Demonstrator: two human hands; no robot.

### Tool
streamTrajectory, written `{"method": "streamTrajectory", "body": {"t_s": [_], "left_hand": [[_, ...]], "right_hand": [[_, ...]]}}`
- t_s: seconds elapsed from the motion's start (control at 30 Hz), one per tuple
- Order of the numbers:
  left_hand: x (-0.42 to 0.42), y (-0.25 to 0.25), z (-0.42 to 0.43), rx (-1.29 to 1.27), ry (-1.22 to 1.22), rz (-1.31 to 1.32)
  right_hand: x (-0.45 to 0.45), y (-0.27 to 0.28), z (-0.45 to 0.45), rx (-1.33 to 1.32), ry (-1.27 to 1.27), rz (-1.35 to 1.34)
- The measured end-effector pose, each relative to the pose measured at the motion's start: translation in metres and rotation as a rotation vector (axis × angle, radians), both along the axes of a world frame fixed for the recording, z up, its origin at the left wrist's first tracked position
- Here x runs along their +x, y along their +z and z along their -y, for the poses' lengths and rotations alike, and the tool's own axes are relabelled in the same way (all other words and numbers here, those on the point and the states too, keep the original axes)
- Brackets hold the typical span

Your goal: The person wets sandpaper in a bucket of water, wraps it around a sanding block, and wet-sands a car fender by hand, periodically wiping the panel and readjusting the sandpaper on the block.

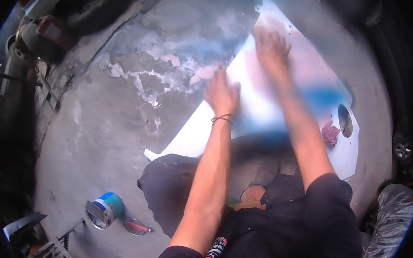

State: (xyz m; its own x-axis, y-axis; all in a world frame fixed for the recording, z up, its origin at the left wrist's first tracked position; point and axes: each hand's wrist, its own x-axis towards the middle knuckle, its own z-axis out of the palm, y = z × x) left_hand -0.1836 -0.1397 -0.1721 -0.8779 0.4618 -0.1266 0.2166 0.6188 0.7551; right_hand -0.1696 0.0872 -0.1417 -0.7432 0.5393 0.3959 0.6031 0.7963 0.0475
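Observation:
A white car body panel (188, 139), with hazy pink and blue patches, lies in front of me, partly over my legs. My left hand (222, 95) grips its left edge, the thumb on the panel face and the fingers at the rim. Farther up, my right hand (273, 52) presses on the pinkish area with bent fingers. It is slightly blurred, and whatever lies under its palm is hidden. A crumpled pink cloth (331, 134) rests on the panel's right end, beside an oval hole (345, 120).
On the concrete floor (87, 137) at lower left stand a blue paint can (110, 207) and a round lid with a reddish item (137, 226). A metal frame (63, 244) is at the left edge. Plastic-wrapped material (392, 221) sits at lower right, near a dark car (403, 149).

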Motion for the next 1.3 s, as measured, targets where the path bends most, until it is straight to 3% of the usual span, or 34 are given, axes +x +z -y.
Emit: {"method": "streamTrajectory", "body": {"t_s": [0.07,0.13,0.27,0.43,0.5,0.6,0.67,0.8,1.0,1.2,1.3], "left_hand": [[-0.008,0.008,0.003,0.013,0.014,-0.032],[-0.002,0.016,0.002,0.031,0.017,0.064],[-0.004,0.01,-0.001,0.009,0.023,0.067],[-0.004,0.003,0.0,0.027,-0.008,0.078],[-0.004,0.007,-0.002,0.022,0.005,0.07],[-0.008,0.008,-0.004,-0.018,-0.013,0.07],[-0.008,0.006,-0.002,-0.058,-0.047,0.081],[-0.01,0.0,0.002,-0.017,-0.063,0.041],[-0.009,0.006,-0.005,0.012,-0.006,0.035],[-0.006,-0.003,-0.003,0.06,0.033,0.019],[-0.007,-0.002,-0.003,0.086,0.055,0.031]], "right_hand": [[-0.022,-0.001,-0.015,0.089,-0.03,-0.087],[-0.013,0.007,-0.006,-0.057,-0.076,-0.032],[0.013,-0.001,0.039,-0.049,-0.032,-0.002],[-0.007,0.01,0.01,0.0,0.007,-0.104],[0.0,0.018,0.035,-0.105,-0.054,-0.024],[0.038,-0.017,0.076,0.081,0.064,-0.13],[0.058,-0.014,0.096,-0.048,0.173,-0.045],[0.029,0.002,0.072,-0.012,0.132,-0.051],[0.083,0.006,0.102,-0.079,0.265,-0.079],[0.023,0.003,0.074,-0.049,0.107,-0.02],[0.059,0.001,0.106,-0.055,0.13,0.006]]}}
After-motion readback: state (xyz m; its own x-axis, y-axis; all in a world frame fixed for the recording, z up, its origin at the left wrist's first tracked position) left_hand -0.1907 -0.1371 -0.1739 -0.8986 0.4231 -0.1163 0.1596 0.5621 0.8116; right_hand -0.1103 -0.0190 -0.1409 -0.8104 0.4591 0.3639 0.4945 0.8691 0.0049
